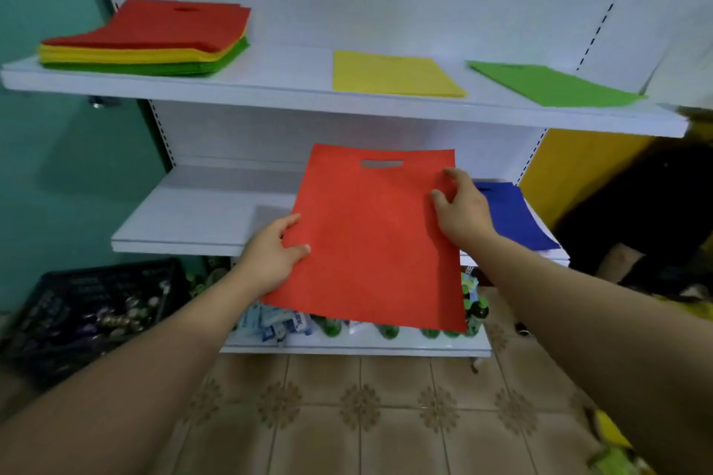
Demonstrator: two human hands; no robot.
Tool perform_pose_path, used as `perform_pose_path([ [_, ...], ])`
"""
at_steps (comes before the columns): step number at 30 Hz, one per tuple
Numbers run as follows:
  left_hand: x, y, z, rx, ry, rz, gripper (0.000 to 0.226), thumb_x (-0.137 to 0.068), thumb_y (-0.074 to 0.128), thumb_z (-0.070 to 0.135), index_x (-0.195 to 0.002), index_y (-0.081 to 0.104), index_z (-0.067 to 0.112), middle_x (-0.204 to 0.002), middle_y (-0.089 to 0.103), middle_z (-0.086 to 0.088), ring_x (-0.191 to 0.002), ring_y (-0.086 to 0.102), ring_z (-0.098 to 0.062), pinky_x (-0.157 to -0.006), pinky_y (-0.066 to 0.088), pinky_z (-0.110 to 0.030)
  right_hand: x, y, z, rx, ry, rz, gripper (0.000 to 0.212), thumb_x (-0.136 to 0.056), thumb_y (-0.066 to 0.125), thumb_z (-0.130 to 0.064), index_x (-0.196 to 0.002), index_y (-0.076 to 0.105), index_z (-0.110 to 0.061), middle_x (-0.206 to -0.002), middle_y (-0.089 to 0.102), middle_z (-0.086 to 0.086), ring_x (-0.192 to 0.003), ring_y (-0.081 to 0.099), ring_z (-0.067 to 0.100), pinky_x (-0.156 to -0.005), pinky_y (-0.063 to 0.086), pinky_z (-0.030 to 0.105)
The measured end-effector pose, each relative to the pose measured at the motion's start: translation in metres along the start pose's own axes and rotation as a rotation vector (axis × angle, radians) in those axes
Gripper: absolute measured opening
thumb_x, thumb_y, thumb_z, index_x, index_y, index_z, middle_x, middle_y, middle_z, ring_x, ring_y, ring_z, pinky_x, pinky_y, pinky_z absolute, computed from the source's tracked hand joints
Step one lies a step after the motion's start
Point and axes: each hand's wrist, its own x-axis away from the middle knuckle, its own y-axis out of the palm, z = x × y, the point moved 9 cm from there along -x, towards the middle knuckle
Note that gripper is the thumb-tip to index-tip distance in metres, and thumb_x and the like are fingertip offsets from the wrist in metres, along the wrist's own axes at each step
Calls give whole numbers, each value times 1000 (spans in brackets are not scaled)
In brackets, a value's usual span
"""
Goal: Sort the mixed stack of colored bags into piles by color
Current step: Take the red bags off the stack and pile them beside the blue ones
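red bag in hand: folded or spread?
Spread. The red bag shows its whole face and handle cutout; left hand and right hand grip its side edges.

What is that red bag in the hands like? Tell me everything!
The red bag is flat, thin and rectangular, and looks like soft fabric. Near its top edge is an oval cut-out handle. It is held in the air, slightly tilted, in front of the middle shelf. The left hand pinches its left edge and the right hand grips its right edge.
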Motion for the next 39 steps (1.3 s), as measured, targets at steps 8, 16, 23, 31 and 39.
perform_pose_path([
  [8, 7, -4, -24, -56, -37, -4, 59, -88, 63, 7, -142, 40, 12, -141, 46, -8, -107, 42, -6, -86, 37, -21, 11, 32, 13, -8, 35, -54, 47, -96, 52, -26, -141, 40, -18, -140, 49, 8, -125, 48, 27, -100, 36, 30],
  [16, -52, 22, -31, -87, -75, -24, 59, -89, 62, 10, -143, 39, 16, -139, 48, -7, -106, 46, -9, -86, 41, -25, -47, 59, 40, -26, 59, -135, 43, -96, 52, -23, -138, 43, -18, -137, 52, 6, -121, 50, 25, -95, 37, 27],
  [23, -135, 71, -48, -164, -140, 5, 59, -87, 64, 6, -141, 41, 11, -137, 50, -13, -107, 52, -16, -88, 41, -24, -134, 109, 87, -77, 88, -290, 49, -87, 49, -9, -134, 47, -20, -127, 56, 5, -106, 57, 25, -90, 49, 35],
  [31, -212, 122, -86, -313, -164, -21, 58, -85, 66, 7, -139, 43, 8, -140, 47, -14, -124, 49, -27, -102, 35, -28, -202, 169, 146, 4, 38, -352, 43, -88, 51, -6, -129, 53, -16, -122, 60, 11, -97, 60, 26, -84, 49, 32],
  [39, -267, 148, -126, -421, -172, -57, 57, -88, 63, 13, -141, 41, 8, -142, 45, -14, -126, 46, -29, -104, 33, -31, -243, 220, 197, 109, 71, -384, 41, -93, 53, -20, -134, 50, -12, -132, 49, 14, -96, 58, 26, -72, 44, 26],
])
